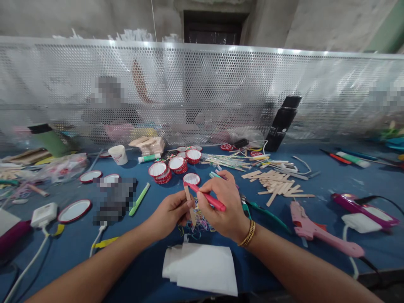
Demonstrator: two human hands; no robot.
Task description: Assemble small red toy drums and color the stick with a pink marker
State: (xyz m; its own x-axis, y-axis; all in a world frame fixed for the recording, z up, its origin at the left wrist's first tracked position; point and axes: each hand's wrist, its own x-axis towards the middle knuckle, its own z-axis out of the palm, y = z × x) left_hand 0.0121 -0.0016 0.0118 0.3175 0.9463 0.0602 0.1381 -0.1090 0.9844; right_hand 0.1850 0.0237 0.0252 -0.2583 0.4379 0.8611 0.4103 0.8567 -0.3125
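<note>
Between the thumb and fingers of my left hand [172, 210] is a wooden craft stick [190, 205], held upright. My right hand [222, 200] grips a red marker pen [211, 200], its tip at the upper end of the stick. That end of the stick looks reddish. Below both hands lies a tangle of colourful rubber bands [203, 221], partly hidden by the fingers. Folded white paper [205, 269] rests on the blue table nearer to me. Just beyond the hands sits a round red-rimmed lid [192, 179].
Stacked red-rimmed lids [159, 170], a paper cup [118, 155] and a green marker [139, 199] stand or lie left of centre. To the right are loose craft sticks [277, 183], a pink glue gun [322, 233] and a black bottle [282, 124]. A perforated metal screen [202, 92] bounds the back.
</note>
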